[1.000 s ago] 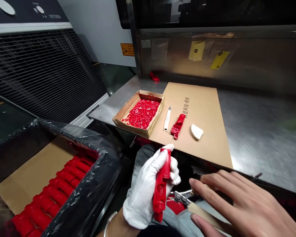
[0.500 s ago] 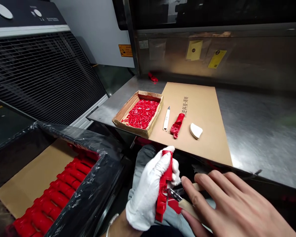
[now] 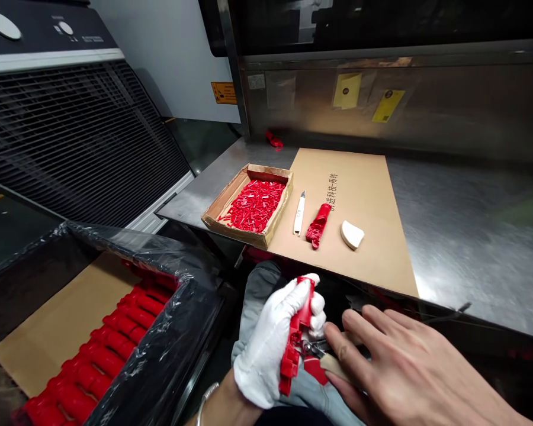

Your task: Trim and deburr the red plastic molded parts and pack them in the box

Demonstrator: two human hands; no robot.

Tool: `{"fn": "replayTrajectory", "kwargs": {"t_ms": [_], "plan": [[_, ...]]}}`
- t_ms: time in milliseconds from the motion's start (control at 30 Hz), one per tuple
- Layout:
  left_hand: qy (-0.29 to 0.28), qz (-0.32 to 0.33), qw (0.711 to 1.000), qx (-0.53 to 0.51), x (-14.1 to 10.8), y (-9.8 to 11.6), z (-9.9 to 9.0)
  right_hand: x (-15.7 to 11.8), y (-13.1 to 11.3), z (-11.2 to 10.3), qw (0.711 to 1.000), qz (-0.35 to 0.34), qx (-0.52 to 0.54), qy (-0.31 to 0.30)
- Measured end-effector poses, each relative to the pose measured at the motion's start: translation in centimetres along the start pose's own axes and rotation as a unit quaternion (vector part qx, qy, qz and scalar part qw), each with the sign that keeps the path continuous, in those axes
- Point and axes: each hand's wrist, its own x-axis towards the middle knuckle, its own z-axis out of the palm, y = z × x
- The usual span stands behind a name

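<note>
A red moulded plastic part point(image 3: 292, 349) is gripped in my left hand point(image 3: 269, 337), which wears a white glove. My bare right hand point(image 3: 395, 361) is closed round nippers point(image 3: 335, 362) with pale handles. The metal jaws reach the side of the plastic part; whether they close on it is too small to tell. Above my hands, a second red plastic part point(image 3: 318, 226) lies on a cardboard sheet point(image 3: 368, 177). A white-handled knife point(image 3: 299, 214) rests to its left and a white wedge-shaped block point(image 3: 352, 234) to its right.
Small red plastic scraps fill a shallow cardboard box point(image 3: 213, 216) on the metal table point(image 3: 479, 236). Another red piece point(image 3: 274, 140) lies at the back. At lower left, a plastic-lined black bin point(image 3: 177, 319) holds rows of red parts point(image 3: 102, 355). A grilled machine point(image 3: 71, 136) stands behind it.
My left hand and the red plastic part have shifted slightly down and right. My right hand has moved slightly left, its fingers drawn closer round the nippers' handles.
</note>
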Motion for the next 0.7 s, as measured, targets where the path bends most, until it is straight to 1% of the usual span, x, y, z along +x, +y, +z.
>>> {"fn": "replayTrajectory", "kwargs": {"t_ms": [133, 267, 467, 567, 700], "plan": [[-0.007, -0.008, 1.000, -0.006, 0.29, -0.17, -0.34, 0.06, -0.01, 0.40, 1.000, 0.005, 0.023, 0.002], [-0.009, -0.008, 1.000, -0.017, 0.51, -0.20, -0.27, -0.36, -0.40, 0.76, 1.000, 0.004, 0.016, 0.015], [-0.019, -0.023, 0.999, -0.030, 0.37, -0.08, -0.08, -0.25, -0.61, 0.17, 0.999, 0.032, -0.020, 0.024], [-0.030, -0.030, 0.999, -0.029, 0.26, -0.06, -0.10, 0.02, -0.51, -0.02, 0.999, 0.029, -0.026, 0.024], [-0.018, -0.019, 0.999, -0.021, 0.33, -0.11, -0.14, -0.21, -0.66, 0.24, 0.999, 0.037, -0.030, 0.025]]}}
